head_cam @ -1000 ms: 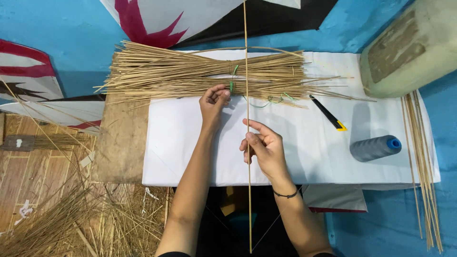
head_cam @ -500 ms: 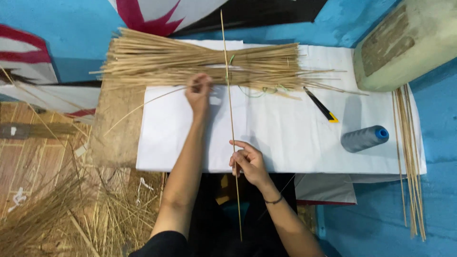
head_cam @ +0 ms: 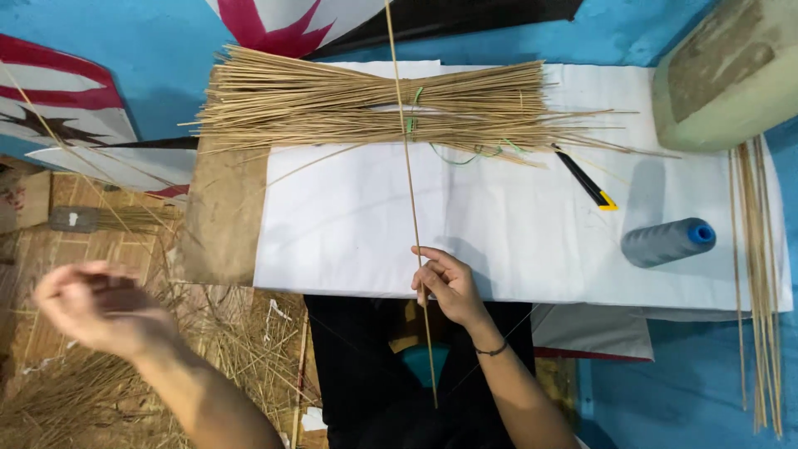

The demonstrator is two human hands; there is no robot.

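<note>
Right hand (head_cam: 445,283) pinched shut on a long thin bamboo stick (head_cam: 407,175), thumb and fingers closed around it at the near edge of the white sheet (head_cam: 515,241). Stick near vertical in view, slightly tilted: top end past the upper frame edge, shaft crossing over the bundle of sticks (head_cam: 374,104), lower end down over the dark lap area below the hand. Thin dark band (head_cam: 492,350) on the right wrist. Left hand (head_cam: 96,303) off to the left over the loose straw pile (head_cam: 75,399), well apart from the sheet, motion-blurred; fingers look partly curled, grip state and contents not readable. Bundle lying crosswise at the far edge of the sheet, tied near its middle with green cord (head_cam: 413,112), loose cord end trailing onto the sheet toward the right. Black cutter with yellow tip (head_cam: 586,177) on the sheet just right of the bundle's splayed ends. Grey thread spool with blue core (head_cam: 665,242) lying on its side, near the sheet's right edge. More loose sticks (head_cam: 756,283) running lengthwise along the right side, partly on the blue floor (head_cam: 100,41). Pale green container (head_cam: 727,71) at top right, overlapping the sheet's corner. Red, white and black kite panels (head_cam: 58,108) on the floor at upper left and top.
</note>
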